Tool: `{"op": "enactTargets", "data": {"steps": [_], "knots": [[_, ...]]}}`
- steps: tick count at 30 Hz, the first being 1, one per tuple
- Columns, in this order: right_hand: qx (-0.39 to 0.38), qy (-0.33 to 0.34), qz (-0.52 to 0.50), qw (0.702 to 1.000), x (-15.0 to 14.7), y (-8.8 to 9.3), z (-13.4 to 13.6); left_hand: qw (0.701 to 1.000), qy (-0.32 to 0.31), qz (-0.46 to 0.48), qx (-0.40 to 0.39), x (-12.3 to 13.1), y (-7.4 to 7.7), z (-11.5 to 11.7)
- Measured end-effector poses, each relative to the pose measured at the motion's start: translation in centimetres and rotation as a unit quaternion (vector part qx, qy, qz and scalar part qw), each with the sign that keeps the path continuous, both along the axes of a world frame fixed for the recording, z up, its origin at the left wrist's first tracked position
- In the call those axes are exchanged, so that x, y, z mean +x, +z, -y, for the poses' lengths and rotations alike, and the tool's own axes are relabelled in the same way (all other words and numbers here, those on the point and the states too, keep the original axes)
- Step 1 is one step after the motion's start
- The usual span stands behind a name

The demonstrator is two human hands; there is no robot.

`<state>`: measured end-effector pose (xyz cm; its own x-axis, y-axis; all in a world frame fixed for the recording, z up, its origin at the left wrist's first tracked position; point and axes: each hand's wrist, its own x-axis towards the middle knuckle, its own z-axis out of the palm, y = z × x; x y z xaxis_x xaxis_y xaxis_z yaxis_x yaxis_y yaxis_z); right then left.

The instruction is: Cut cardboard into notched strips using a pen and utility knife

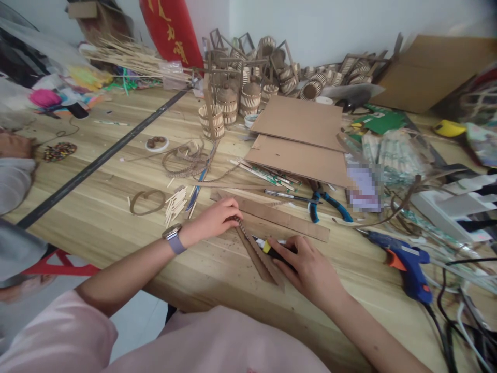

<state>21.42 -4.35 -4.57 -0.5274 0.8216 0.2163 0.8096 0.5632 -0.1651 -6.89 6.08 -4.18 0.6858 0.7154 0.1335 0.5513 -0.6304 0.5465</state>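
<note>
My left hand (213, 221), below a wrist with a watch, pinches the far end of a narrow cardboard strip (254, 259). The strip is folded or doubled, its corrugated edge turned up, and it slants toward me. In my right hand (316, 267) is a utility knife (274, 250) with a black and yellow body. Its blade lies close beside the strip's edge; whether it touches cannot be told. Behind both hands lies a flat, longer cardboard piece (283, 215). Small brown crumbs are scattered on the wood around the strip.
A blue glue gun (407, 259) with its cord lies at right, near a white power strip (454, 199). Blue-handled pliers (330, 204), a pen (287, 195) and cardboard sheets (298, 122) lie beyond. Small woven baskets (212, 122) stand behind. Short sticks (176, 204) lie left.
</note>
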Motion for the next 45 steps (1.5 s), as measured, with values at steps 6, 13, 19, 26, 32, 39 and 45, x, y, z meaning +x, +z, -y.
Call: {"op": "enactTargets", "data": {"steps": [6, 13, 19, 26, 32, 39, 45], "knots": [[-0.009, 0.015, 0.017, 1.0, -0.4, 0.1, -1.2, 1.0, -0.019, 0.004, -0.003, -0.2, -0.1, -0.5], [0.009, -0.035, 0.017, 0.999, -0.8, -0.5, -0.3, 1.0, -0.027, 0.0, -0.002, -0.2, -0.2, -0.4], [0.021, -0.069, 0.029, 0.997, -1.2, -0.7, 0.4, 1.0, -0.027, -0.002, -0.008, 0.0, 0.1, -0.3], [-0.051, -0.048, -0.03, 0.997, -0.3, 0.1, -0.3, 0.992, -0.08, -0.097, 0.03, 0.8, 1.8, -1.7], [-0.203, -0.007, -0.139, 0.969, 0.9, 1.6, -2.1, 0.976, -0.12, -0.142, 0.109, 1.8, 2.0, -2.3], [-0.27, -0.025, -0.18, 0.946, 1.3, 2.6, -3.1, 0.969, -0.103, -0.149, 0.169, 2.0, 0.7, -2.2], [-0.26, -0.034, -0.159, 0.952, 1.0, 3.5, -3.3, 0.967, -0.051, -0.128, 0.213, 2.5, 1.0, -0.9]]}}
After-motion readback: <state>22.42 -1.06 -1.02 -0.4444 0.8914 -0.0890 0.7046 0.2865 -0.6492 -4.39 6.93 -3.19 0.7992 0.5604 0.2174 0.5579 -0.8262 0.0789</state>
